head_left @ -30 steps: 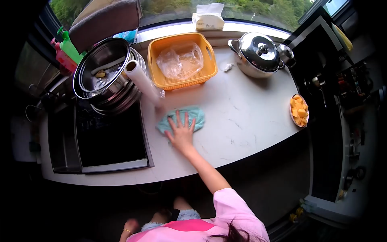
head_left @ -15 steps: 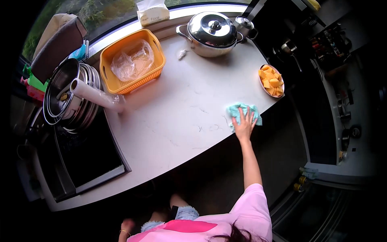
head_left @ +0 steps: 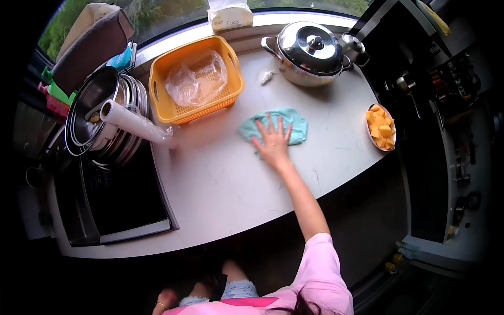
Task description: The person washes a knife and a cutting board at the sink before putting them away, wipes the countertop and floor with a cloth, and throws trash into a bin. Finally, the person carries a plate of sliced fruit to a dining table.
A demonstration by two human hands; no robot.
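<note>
My right hand (head_left: 274, 145) lies flat on a light teal cleaning cloth (head_left: 295, 126), fingers spread, pressing it to the white countertop (head_left: 231, 194). The cloth is spread out around the fingers near the middle of the counter. Beyond it is an orange plastic basket (head_left: 157, 100) with a crumpled clear plastic bag (head_left: 184, 86) inside. My left hand (head_left: 167, 298) hangs low beside my leg, off the counter; it is dim and its fingers are not distinct.
A lidded steel pot (head_left: 310, 68) and a small steel kettle (head_left: 353, 46) stand at the back right. A plate of orange fruit chunks (head_left: 381, 127) sits by the right edge. Stacked steel bowls (head_left: 94, 110) and a cling film roll (head_left: 131, 123) are left, above a dark cooktop (head_left: 126, 189).
My right hand has slid the cloth left and away from me, from the counter's front right edge to its middle. The cloth is more spread out. The view has shifted a little left.
</note>
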